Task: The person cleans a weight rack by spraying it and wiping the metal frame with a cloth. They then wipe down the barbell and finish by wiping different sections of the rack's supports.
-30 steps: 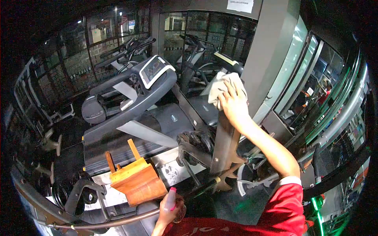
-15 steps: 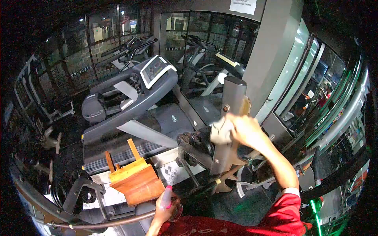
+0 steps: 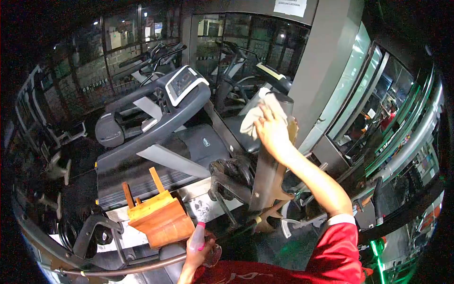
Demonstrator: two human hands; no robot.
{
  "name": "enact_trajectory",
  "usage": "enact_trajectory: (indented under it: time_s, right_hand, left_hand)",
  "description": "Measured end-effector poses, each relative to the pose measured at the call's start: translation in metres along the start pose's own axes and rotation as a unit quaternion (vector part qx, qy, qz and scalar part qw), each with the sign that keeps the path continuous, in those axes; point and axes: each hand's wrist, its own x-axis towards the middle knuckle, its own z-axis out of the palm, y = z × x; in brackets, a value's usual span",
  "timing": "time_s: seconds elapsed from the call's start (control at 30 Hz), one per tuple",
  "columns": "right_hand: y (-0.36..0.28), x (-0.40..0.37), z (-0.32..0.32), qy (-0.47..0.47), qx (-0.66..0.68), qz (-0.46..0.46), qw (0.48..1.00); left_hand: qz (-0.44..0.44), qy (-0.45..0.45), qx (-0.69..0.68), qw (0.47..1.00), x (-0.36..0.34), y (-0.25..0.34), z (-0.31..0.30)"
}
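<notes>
**Wipe-Down of the Machine Upright: Status**

Your right hand (image 3: 273, 131) is laid over a pale cloth (image 3: 250, 120), fingers gripping it and pressing it against the top of the grey steel upright (image 3: 265, 175) at the centre of the frame. The cloth bunches to the left of your fingers and covers the upright's cap. Your left hand (image 3: 195, 250), at the bottom centre of the frame, is wrapped around a spray bottle (image 3: 204, 233) with a pink trigger. The bottle is held low near your red shirt and is not aimed at the upright.

Progress, judged from this view: the wipe is at the upper end of the upright. No wet streak or dust line shows on the metal, so you cannot tell which portion has been cleaned. The lower length of the upright, the dark fitting (image 3: 231, 173) beside it at mid-height, and the base brackets lie below the cloth and out of contact with it. Count these as remaining unless verified.

Surroundings: a treadmill (image 3: 156, 142) with its console (image 3: 182, 83) occupies the upper left. A wooden stand (image 3: 161, 217) sits at the lower left, near your left hand but not touching it.
</notes>
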Motion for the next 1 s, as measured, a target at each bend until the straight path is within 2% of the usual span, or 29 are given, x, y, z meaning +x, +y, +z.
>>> enact_trajectory:
  time_s: [0.03,0.07,0.17,0.27,0.33,0.37,0.47,0.53,0.6,0.63,0.73,0.8,0.87,0.93,1.0]
  right_hand:
    - [-0.007,-0.005,0.0,-0.061,0.017,0.006,0.998]
    - [-0.013,-0.01,-0.001,-0.065,-0.035,-0.007,0.997]
    - [-0.019,-0.01,0.001,-0.092,-0.038,-0.008,0.995]
    - [-0.029,0.003,-0.008,-0.109,-0.105,0.0,0.988]
    - [-0.035,0.014,-0.018,-0.289,-0.146,-0.049,0.945]
    - [-0.039,0.013,0.0,-0.315,-0.195,-0.065,0.927]
    - [-0.05,-0.006,0.038,-0.267,-0.191,-0.062,0.943]
    - [-0.06,-0.013,0.044,-0.298,-0.174,-0.063,0.936]
    - [-0.07,-0.016,0.027,-0.363,-0.157,-0.068,0.916]
    - [-0.076,-0.028,0.049,-0.404,-0.125,-0.05,0.905]
    - [-0.093,-0.064,0.053,-0.355,-0.164,-0.071,0.918]
    - [-0.101,-0.078,0.038,-0.391,-0.158,-0.091,0.902]
    - [-0.111,-0.105,0.045,-0.367,-0.101,-0.063,0.923]
    - [-0.115,-0.125,0.036,-0.38,-0.056,-0.067,0.921]
    - [-0.119,-0.141,0.029,-0.393,-0.01,-0.072,0.917]
  left_hand:
    - [0.001,-0.002,-0.002,1.0,0.002,0.004,0.001]
    - [0.01,0.003,0.019,1.0,0.003,0.012,0.001]
    - [0.01,0.015,0.03,0.999,0.003,0.007,0.0]
    - [0.023,0.02,0.028,0.999,0.005,0.006,-0.001]
    - [0.044,0.026,0.035,0.998,0.007,0.007,-0.002]
    - [0.042,0.024,0.014,0.999,0.007,0.006,-0.003]
    - [0.032,0.031,-0.027,0.999,0.007,0.007,-0.007]
    - [0.023,0.039,-0.046,0.998,0.006,0.012,-0.01]
    - [0.068,0.057,0.021,0.996,0.006,0.022,-0.013]
    - [0.067,0.058,0.022,0.996,0.006,0.021,-0.015]
    - [0.054,0.063,-0.004,0.997,0.006,0.019,-0.017]
    - [0.036,0.075,-0.038,0.996,0.005,0.019,-0.015]
    - [0.049,0.051,-0.014,0.997,0.005,0.016,-0.018]
    - [0.062,0.028,0.01,0.998,0.006,0.013,-0.018]
    - [0.038,0.031,-0.041,0.998,0.004,0.011,-0.013]
